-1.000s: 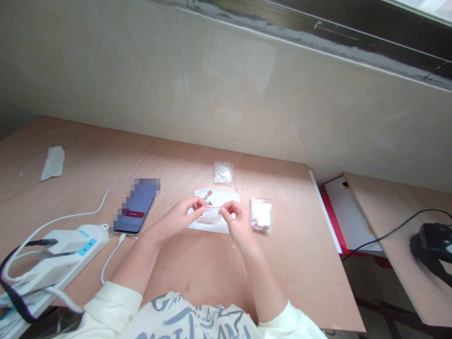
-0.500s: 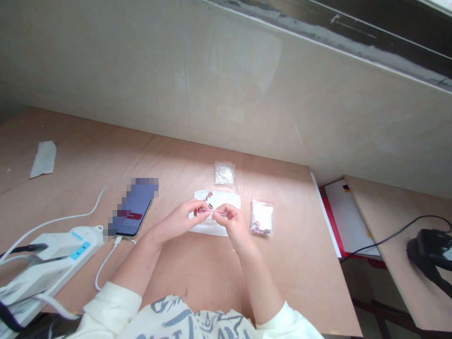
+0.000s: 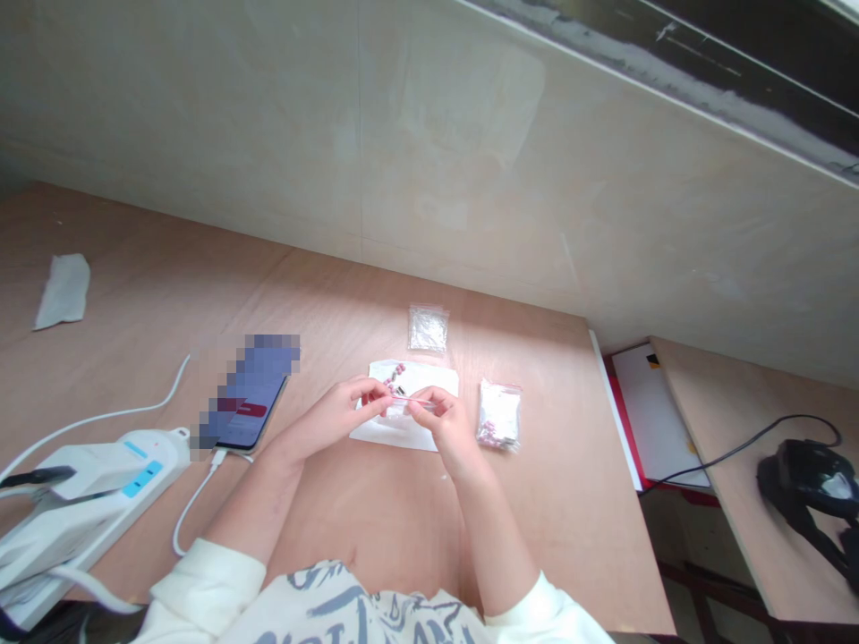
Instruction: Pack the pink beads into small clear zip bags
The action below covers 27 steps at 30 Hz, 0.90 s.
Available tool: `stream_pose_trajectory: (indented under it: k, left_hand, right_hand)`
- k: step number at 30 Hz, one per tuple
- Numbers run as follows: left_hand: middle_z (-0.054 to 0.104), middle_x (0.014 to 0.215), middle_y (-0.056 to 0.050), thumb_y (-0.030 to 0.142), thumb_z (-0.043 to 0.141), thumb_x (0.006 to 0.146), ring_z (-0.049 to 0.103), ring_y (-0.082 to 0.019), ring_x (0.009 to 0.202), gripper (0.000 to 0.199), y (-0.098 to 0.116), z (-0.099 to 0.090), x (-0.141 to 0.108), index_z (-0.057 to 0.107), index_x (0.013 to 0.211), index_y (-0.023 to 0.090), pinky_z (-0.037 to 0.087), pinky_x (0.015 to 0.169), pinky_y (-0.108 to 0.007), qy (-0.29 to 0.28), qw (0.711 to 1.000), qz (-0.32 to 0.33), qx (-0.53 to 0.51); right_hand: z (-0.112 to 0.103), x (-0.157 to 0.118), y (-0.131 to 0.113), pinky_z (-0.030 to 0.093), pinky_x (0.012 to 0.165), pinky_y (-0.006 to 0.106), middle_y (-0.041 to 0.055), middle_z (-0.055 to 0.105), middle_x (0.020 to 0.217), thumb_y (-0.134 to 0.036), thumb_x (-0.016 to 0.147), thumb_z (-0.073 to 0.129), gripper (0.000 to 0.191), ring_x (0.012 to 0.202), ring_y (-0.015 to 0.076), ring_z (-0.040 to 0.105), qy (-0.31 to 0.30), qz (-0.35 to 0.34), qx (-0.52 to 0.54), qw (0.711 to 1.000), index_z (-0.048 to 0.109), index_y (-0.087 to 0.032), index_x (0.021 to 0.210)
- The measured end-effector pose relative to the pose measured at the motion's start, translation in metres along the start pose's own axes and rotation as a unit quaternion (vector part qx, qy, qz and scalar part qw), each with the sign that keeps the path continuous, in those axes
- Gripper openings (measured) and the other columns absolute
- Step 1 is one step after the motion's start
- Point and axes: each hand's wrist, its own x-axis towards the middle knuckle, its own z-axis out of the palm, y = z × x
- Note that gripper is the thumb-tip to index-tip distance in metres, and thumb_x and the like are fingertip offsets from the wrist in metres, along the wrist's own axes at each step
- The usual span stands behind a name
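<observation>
Pale, scuffed wall (image 3: 268,134) fills most of the shot, with a dark window ledge (image 3: 704,40) at upper right. Bare plywood desk (image 3: 537,546) up front, second plywood table (image 3: 758,555) off to the right, bit of floor (image 3: 698,537) showing between them.

left hand (image 3: 339,410) | right hand (image 3: 448,427) | pinching thin clear strip (image 3: 412,404) | over white paper (image 3: 395,435)

Fingers (image 3: 429,400) are pinching a thin clear plastic strand (image 3: 409,404) above matt white paper (image 3: 386,434); a glossy plastic bag (image 3: 498,413) is lying right of them on smooth plywood (image 3: 557,537).

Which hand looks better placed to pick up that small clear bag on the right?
Probably the right hand: it sits nearest the clear plastic bag of pink beads, while the left hand lies farther off, beyond the white paper.
</observation>
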Motion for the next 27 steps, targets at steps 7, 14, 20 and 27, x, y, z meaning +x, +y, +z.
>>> stream_pose_trajectory:
  k: [7, 14, 20, 27]
  left_hand:
    - [0.053, 0.069, 0.001, 0.033, 0.044, 0.077, 0.050, -0.014, 0.071, 0.021, 0.003, -0.002, -0.002, 0.056, 0.069, 0.017, 0.039, 0.065, -0.023, 0.025, 0.999, 0.010, -0.026]
    - [0.054, 0.071, 0.001, 0.035, 0.044, 0.077, 0.051, -0.014, 0.070, 0.021, 0.006, 0.003, 0.000, 0.052, 0.074, 0.016, 0.040, 0.064, -0.023, 0.059, 0.990, -0.013, -0.130]
    - [0.053, 0.071, 0.001, 0.035, 0.040, 0.079, 0.052, -0.014, 0.075, 0.021, -0.012, 0.007, 0.005, 0.051, 0.080, 0.017, 0.039, 0.068, -0.023, 0.089, 0.991, -0.020, -0.095]
    - [0.054, 0.069, 0.001, 0.037, 0.039, 0.078, 0.051, -0.016, 0.076, 0.026, -0.043, 0.008, 0.000, 0.046, 0.063, 0.017, 0.037, 0.067, -0.023, 0.097, 0.993, -0.066, -0.009]
  right_hand:
    - [-0.001, -0.005, -0.008, 0.038, 0.073, 0.029, 0.0038, 0.061, 0.084, -0.035, 0.067, 0.058, 0.020, 0.079, 0.0165, 0.053, -0.034, 0.033, 0.026, 0.999, 0.059, -0.019, 0.078]
    - [0.001, -0.015, 0.003, 0.040, 0.074, 0.030, 0.0025, 0.062, 0.075, -0.038, 0.068, 0.056, 0.021, 0.075, 0.0154, 0.055, -0.111, 0.062, 0.036, 0.991, 0.060, -0.017, 0.069]
    - [-0.038, -0.022, 0.016, 0.041, 0.063, 0.027, -0.0014, 0.054, 0.057, -0.037, 0.068, 0.054, 0.020, 0.058, 0.0136, 0.053, 0.109, 0.019, -0.002, 0.994, 0.056, -0.018, 0.065]
    - [-0.099, -0.031, 0.032, 0.038, 0.057, 0.030, 0.0036, 0.055, 0.057, -0.041, 0.066, 0.048, 0.024, 0.063, 0.0208, 0.052, 0.369, 0.009, -0.235, 0.899, 0.056, -0.018, 0.066]
